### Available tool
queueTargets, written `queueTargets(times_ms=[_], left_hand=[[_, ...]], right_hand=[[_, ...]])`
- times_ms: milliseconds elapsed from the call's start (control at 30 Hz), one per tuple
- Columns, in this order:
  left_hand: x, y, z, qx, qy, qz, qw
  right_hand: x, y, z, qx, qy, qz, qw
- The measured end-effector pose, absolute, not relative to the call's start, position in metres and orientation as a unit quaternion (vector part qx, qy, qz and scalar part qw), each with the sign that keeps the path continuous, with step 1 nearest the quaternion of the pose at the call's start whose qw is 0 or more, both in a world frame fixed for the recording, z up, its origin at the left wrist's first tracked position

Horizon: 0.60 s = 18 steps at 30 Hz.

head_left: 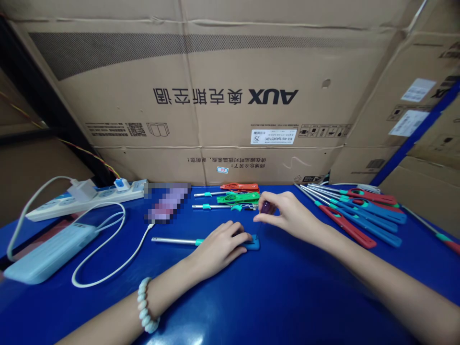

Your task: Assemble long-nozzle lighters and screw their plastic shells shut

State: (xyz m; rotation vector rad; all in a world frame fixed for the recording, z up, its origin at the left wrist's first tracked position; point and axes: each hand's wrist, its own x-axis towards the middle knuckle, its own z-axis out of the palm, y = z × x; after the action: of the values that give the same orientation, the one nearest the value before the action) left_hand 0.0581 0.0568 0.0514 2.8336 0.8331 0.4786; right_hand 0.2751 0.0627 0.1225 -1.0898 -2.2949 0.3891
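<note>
My left hand (223,247) lies over a long-necked gas lighter with a blue handle (254,243), fingers curled on it. Its metal tube (172,240) points left, and the palm covers its middle. Above the table, to the right, my right hand (283,211) pinches a small dark purple piece (266,207) between thumb and fingers; most of that piece is hidden. Just left of this hand are a green lighter handle (240,198) and an orange one (240,187), each by a metal tube, with small teal parts and a loose bit (255,207) nearby.
Several red and blue lighters (373,215) lie fanned out at the right. On the left are a power strip (108,194), a light-blue power bank (53,254), a white cable (124,268) and a blurred phone (168,203). A cardboard wall (215,57) stands behind the blue table (287,297).
</note>
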Motion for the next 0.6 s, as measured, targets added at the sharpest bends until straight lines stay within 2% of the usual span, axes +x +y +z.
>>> queueTargets(times_ms=[267,500,600], left_hand=[[0.058,0.056,0.051,0.944,0.282,0.15,0.078],[0.057,0.057,0.048,0.943,0.274,0.171,0.077],[0.058,0.057,0.048,0.942,0.274,0.176,0.081]], right_hand=[[0.272,0.058,0.116,-0.4,-0.883,0.071,0.235],[0.27,0.051,0.128,-0.332,-0.897,0.176,0.235],[0.272,0.053,0.127,-0.35,-0.89,0.173,0.236]])
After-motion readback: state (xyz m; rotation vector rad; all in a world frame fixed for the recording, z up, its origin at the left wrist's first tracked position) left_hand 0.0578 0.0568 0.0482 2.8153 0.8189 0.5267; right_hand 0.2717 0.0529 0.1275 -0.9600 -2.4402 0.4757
